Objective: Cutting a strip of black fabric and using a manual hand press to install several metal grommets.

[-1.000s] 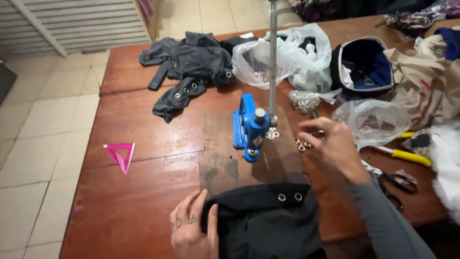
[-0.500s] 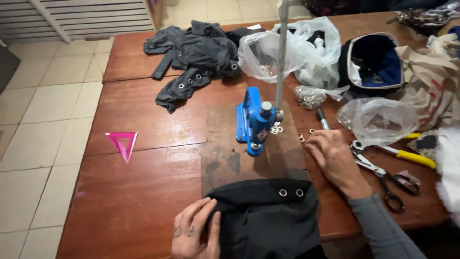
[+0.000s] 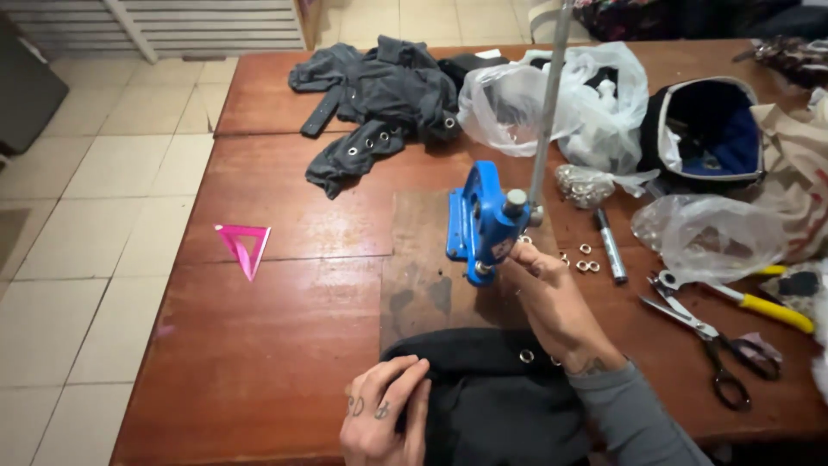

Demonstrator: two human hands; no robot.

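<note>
A blue hand press with a long grey lever stands on a dark wooden board. My right hand reaches up to the press's lower die, fingertips pinched there on something too small to make out. My left hand rests flat on the left edge of a black fabric piece at the table's near edge. That fabric carries metal eyelets. Loose metal eyelets lie just right of the press.
Grey garments with eyelets lie at the back, clear plastic bags and a black-and-blue pouch beside them. A marker, yellow-handled pliers and scissors lie right. A pink triangle ruler lies left.
My right hand has left the loose eyelets to the right of the press and come in to the press's die. My left hand stays on the black fabric.
</note>
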